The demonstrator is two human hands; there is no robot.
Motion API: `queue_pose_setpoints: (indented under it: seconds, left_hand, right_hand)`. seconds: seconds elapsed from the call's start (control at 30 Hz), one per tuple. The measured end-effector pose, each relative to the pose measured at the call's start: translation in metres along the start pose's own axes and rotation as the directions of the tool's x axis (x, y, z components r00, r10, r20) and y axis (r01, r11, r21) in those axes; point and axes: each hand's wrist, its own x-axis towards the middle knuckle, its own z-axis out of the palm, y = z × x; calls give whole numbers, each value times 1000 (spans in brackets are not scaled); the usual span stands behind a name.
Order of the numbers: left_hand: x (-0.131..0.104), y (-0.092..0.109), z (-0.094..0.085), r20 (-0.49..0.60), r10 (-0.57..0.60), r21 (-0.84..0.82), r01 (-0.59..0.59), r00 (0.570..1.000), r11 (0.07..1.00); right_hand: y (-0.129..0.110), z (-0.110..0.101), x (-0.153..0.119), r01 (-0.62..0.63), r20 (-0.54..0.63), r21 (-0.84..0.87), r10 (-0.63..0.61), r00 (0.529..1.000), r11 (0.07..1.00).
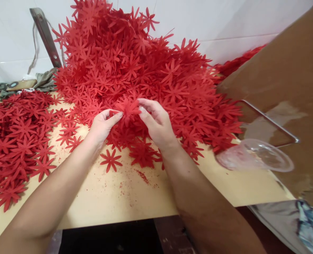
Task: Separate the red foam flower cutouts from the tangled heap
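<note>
Between my two hands, in front of a large pile of red flower cutouts (pixel 135 67), is a red flower piece (pixel 130 110). My left hand (pixel 105 121) pinches its left side between thumb and fingers. My right hand (pixel 154 118) is at its right side, thumb and index finger close together at the petal tips. Below the hands, a single red flower (pixel 111 161) and a small stack of red flowers (pixel 143 153) lie on the pale table (pixel 103 201).
More red flowers (pixel 18 137) cover the table's left side. A clear plastic container (pixel 254 155) lies tilted at the right, beside a brown board (pixel 286 77) and a metal rod (pixel 270 121). A metal bracket (pixel 45 37) and cloth (pixel 46 80) are at the back left.
</note>
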Motion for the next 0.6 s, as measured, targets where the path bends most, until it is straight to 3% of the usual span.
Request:
queue_pose_setpoints:
  seconds: [0.1,0.2,0.43,0.6]
  left_hand:
    - [-4,-1,4,2,0,45,0,1000,999]
    - [-5,-3,4,6,11,74,-12,1000,997]
    - [-1,-7,2,-1,41,78,-40,999,996]
    - [4,-6,-2,-101,68,86,-59,993,995]
  right_hand:
    - [-14,8,-5,-68,147,101,53,988,993]
    - [-24,14,-8,-154,188,185,119,975,971]
    - [-16,12,-4,-212,124,162,193,973,964]
    - [-7,1,5,-214,-114,167,234,965,962]
